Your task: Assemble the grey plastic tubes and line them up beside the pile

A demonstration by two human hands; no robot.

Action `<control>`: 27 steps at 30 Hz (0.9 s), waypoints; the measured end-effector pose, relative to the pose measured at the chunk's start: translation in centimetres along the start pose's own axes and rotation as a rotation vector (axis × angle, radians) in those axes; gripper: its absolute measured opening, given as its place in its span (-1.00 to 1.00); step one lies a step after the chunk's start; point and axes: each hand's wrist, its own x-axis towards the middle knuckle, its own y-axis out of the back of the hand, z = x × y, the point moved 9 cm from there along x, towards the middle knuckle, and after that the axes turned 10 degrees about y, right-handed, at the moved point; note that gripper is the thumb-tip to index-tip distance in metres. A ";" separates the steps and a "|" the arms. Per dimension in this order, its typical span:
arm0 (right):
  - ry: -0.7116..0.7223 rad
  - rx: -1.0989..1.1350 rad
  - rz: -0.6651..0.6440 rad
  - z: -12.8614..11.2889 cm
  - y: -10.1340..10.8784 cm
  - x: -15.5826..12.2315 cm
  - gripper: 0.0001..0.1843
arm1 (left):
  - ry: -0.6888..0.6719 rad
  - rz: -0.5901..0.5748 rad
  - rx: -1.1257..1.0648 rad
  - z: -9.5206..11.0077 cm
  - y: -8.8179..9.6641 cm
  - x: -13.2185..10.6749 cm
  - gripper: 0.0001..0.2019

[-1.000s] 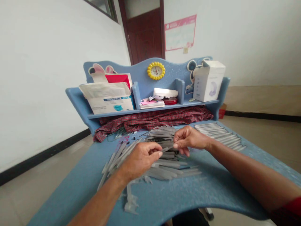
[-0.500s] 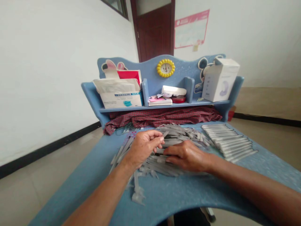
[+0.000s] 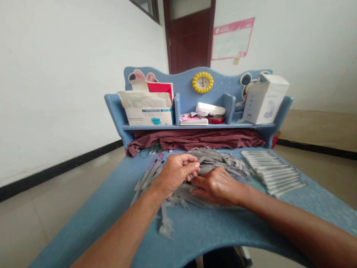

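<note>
The left hand (image 3: 180,169) pinches a thin, flat, grey see-through plastic strip (image 3: 201,160) between thumb and fingers, just above a messy heap of grey, cloudy plastic strips (image 3: 213,157) on the blue speckled bench (image 3: 208,227). The right hand (image 3: 219,186) has its bent fingers down in the heap; I cannot tell if they hold anything. To its right lies a neat row of long, pale, shiny sticks (image 3: 273,173).

The strip looks very light, smooth and a bit bendy, so it may slip or crease. An easy hold would be a soft pinch near one end.
</note>
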 end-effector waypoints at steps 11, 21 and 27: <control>-0.417 0.090 -0.274 11.3 2.2 -6.5 -0.82 | 0.020 0.016 0.089 -0.2 -0.1 0.5 -0.82; -0.463 -0.001 -0.358 12.6 -1.6 -6.4 -0.69 | 0.051 -0.011 0.155 -0.7 -0.9 0.6 -0.80; -0.450 -0.028 -0.363 12.8 -2.4 -6.3 -0.69 | 0.041 -0.037 0.172 -1.0 -1.0 0.6 -0.80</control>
